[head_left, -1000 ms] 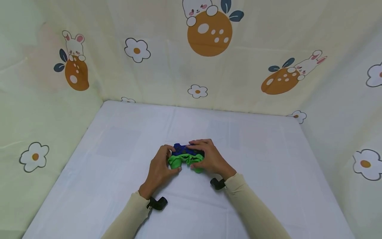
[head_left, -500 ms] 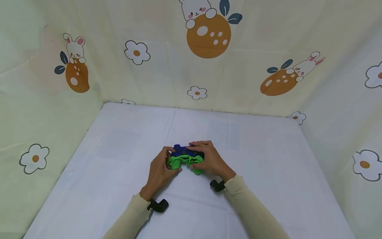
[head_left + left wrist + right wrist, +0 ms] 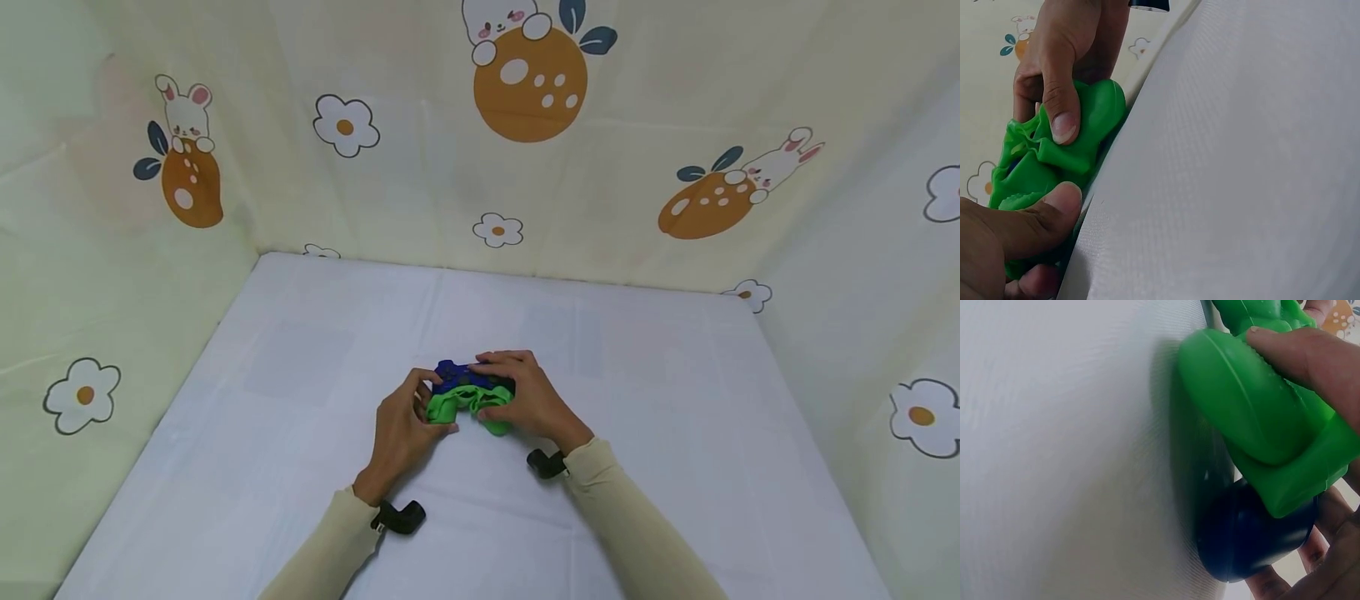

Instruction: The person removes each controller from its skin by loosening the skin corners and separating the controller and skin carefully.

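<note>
A blue game controller (image 3: 453, 375) lies near the middle of the white table. A stretchy green silicone cover (image 3: 442, 407) wraps its handles and near side, and the blue face is bare along the far side. My left hand (image 3: 401, 425) grips the left end, thumb at the near side and fingers bent round the far side. At the right end my right hand (image 3: 531, 402) holds on, fingers over the blue top and thumb pressing the green cover. In the right wrist view, a rounded blue end (image 3: 1254, 531) sticks out beyond the cover (image 3: 1247, 394). The cover looks folded and bunched in the left wrist view.
A white cloth covers the table (image 3: 675, 433). Cream curtains (image 3: 420, 183) printed with rabbits and flowers stand at the back and sides. A black wrist camera (image 3: 401, 517) sits on the left wrist, another black camera (image 3: 546, 463) on the right.
The head view shifts slightly. Both hands keep their hold on the controller and cover, with only a tiny shift at the left end.
</note>
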Demonstrator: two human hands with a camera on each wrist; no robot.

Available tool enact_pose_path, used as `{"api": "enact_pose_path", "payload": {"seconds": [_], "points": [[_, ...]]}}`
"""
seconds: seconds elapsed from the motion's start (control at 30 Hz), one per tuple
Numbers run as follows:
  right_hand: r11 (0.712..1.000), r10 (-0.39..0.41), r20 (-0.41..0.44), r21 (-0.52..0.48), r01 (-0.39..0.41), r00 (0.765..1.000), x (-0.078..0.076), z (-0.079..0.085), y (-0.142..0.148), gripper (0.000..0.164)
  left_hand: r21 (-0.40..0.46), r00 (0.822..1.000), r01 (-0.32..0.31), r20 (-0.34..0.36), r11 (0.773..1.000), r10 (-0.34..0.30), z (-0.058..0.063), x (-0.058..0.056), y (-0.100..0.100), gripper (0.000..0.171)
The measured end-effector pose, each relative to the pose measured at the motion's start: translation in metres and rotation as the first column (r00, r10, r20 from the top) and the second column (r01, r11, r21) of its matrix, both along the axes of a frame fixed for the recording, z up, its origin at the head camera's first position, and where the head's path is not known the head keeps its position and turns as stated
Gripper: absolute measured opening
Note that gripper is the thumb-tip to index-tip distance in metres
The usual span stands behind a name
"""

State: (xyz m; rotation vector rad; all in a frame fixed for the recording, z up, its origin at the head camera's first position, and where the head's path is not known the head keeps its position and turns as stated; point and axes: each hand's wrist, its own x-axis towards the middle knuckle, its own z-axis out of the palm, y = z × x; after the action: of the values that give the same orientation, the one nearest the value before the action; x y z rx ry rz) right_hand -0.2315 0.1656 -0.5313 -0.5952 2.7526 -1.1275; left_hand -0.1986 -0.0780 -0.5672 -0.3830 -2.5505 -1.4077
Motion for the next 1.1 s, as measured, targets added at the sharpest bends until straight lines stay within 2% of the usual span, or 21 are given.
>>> {"api": "enact_pose_path", "payload": {"seconds": [0.47, 0.73, 0.87, 1.1], "points": [[0.999, -0.029, -0.025, -0.035, 0.029, 0.999, 0.0035, -0.0007, -0.0051, 0.074, 0.031, 0.997, -0.077, -0.024, 0.997, 0.078, -0.0002, 0.002, 0.0001, 0.059], [0.998, -0.059, -0.022, -0.041, 0.058, 0.998, 0.0027, -0.0012, -0.0079, 0.077, 0.032, 0.994, -0.089, -0.061, 0.996, 0.091, -0.0008, 0.0008, 0.0003, 0.056], [0.997, -0.059, -0.014, -0.041, 0.058, 0.998, 0.0032, 0.0013, -0.0081, 0.079, 0.007, 0.997, -0.074, -0.029, 0.997, 0.074, 0.0, -0.0001, -0.0015, 0.057], [0.999, -0.027, 0.02, -0.018, 0.027, 0.999, 0.0034, 0.0056, -0.0004, 0.086, -0.069, 0.999, -0.011, 0.05, 0.998, 0.015, 0.005, 0.0024, -0.0091, 0.075]]}}
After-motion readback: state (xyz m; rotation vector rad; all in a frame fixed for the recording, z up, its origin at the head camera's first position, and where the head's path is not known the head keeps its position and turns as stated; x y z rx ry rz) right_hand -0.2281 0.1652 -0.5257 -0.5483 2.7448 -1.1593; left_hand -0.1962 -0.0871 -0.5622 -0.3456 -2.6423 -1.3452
